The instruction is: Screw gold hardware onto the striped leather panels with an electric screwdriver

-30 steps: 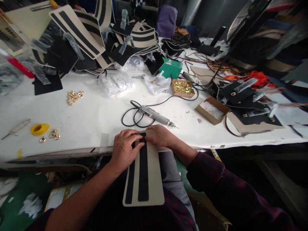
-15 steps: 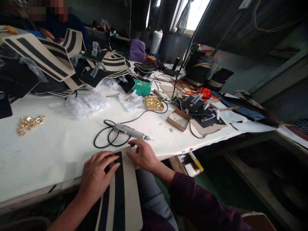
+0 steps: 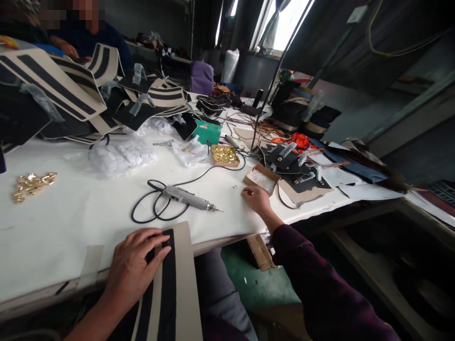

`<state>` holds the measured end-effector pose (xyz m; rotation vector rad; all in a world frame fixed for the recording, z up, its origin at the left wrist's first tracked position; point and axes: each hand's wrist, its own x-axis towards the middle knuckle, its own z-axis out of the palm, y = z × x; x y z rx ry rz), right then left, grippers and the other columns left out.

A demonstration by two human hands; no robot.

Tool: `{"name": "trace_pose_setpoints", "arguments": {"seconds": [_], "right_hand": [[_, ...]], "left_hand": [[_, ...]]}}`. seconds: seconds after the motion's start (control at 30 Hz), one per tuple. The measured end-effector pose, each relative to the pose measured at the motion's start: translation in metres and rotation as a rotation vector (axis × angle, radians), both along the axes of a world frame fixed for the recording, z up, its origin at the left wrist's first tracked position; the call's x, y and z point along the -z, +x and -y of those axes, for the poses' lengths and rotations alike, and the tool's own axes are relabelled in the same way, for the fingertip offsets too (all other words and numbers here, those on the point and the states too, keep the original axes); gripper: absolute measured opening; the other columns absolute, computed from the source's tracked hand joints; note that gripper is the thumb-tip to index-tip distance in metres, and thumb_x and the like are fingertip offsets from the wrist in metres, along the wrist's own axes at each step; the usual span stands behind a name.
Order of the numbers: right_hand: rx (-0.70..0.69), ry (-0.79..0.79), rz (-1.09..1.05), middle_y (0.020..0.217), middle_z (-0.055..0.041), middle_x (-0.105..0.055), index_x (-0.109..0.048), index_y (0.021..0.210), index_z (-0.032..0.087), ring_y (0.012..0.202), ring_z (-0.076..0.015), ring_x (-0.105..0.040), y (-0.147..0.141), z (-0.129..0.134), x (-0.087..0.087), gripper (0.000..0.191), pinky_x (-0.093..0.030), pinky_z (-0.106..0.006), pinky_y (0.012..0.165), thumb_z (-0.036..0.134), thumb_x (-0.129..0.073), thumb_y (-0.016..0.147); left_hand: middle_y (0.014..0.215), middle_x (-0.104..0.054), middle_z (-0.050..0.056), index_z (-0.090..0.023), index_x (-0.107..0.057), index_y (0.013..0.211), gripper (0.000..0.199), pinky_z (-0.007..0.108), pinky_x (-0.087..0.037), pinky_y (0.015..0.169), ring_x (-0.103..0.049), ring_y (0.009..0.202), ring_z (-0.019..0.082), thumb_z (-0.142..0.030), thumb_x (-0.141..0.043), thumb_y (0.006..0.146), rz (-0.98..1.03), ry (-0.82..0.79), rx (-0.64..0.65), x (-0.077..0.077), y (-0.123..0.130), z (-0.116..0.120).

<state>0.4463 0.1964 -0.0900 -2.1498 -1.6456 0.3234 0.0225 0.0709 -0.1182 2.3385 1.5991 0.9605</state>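
My left hand [image 3: 133, 265] lies across the upper end of a beige panel with black stripes [image 3: 185, 270], which slopes down from the table edge over my lap. Its thumb and fingers close around a small dark spot on the black stripe, holding the panel. Out to the right, my right hand [image 3: 258, 201] rests low over the table beside a small cardboard box with clear contents [image 3: 262, 179]. Those fingers are curled together; anything between them is hidden. A few tiny pieces [image 3: 235, 186] lie just left of them. A grey electric screwdriver [image 3: 188, 197] with a coiled black cable lies between my hands.
Gold metal fittings [image 3: 32, 184] sit at the left. Behind the screwdriver stands a box of small gold parts [image 3: 225, 155]. Striped panels [image 3: 60, 85] pile up at the far left, near another person [image 3: 95, 40]. Black pieces with gold hardware [image 3: 296, 166] lie at the right.
My right hand has left the panel's top edge and moved right and away from me to beside the cardboard box. My left hand stays on the panel. The view has shifted slightly.
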Motion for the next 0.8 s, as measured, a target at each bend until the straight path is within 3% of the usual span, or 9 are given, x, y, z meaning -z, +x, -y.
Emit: {"name": "trace_pose_setpoints", "arguments": {"seconds": [0.13,0.4,0.67,0.8], "right_hand": [[-0.041,-0.047,0.082,0.103,-0.0061,-0.078,-0.082,0.1,0.022,0.092,-0.0218,-0.068,-0.002,-0.004,0.001,0.024,-0.046,-0.03,0.081,0.036,-0.066,0.09],[-0.205,-0.101,0.272,0.114,-0.0086,-0.076,-0.083,0.098,0.023,0.098,-0.0252,-0.066,-0.002,-0.003,-0.013,0.026,-0.04,-0.032,0.074,0.035,-0.06,0.096],[-0.242,-0.076,0.422,0.108,-0.0075,-0.075,-0.081,0.092,0.022,0.092,-0.0204,-0.064,-0.01,0.013,-0.014,0.038,-0.038,-0.029,0.07,0.037,-0.048,0.104],[-0.245,-0.077,0.394,0.112,-0.0053,-0.076,-0.082,0.1,0.026,0.094,-0.0201,-0.066,-0.008,0.008,-0.017,0.031,-0.04,-0.028,0.07,0.036,-0.053,0.101]], "left_hand": [[0.118,-0.076,0.004,-0.032,-0.079,0.108,0.018,0.047,-0.051,0.1,-0.067,0.113,0.028,-0.04,-0.069,0.096,0.019,-0.029,-0.001,-0.006,0.002,0.001],[0.121,-0.076,0.004,-0.032,-0.08,0.108,0.016,0.047,-0.05,0.097,-0.066,0.116,0.028,-0.034,-0.071,0.095,-0.016,-0.082,-0.04,-0.019,0.007,0.005],[0.122,-0.076,0.004,-0.031,-0.08,0.11,0.019,0.045,-0.049,0.1,-0.066,0.116,0.028,-0.037,-0.07,0.095,-0.003,-0.078,-0.006,-0.011,0.002,0.002],[0.122,-0.076,0.003,-0.032,-0.08,0.11,0.02,0.046,-0.049,0.1,-0.066,0.116,0.029,-0.04,-0.07,0.095,-0.008,-0.07,-0.015,-0.008,0.002,0.002]]}}
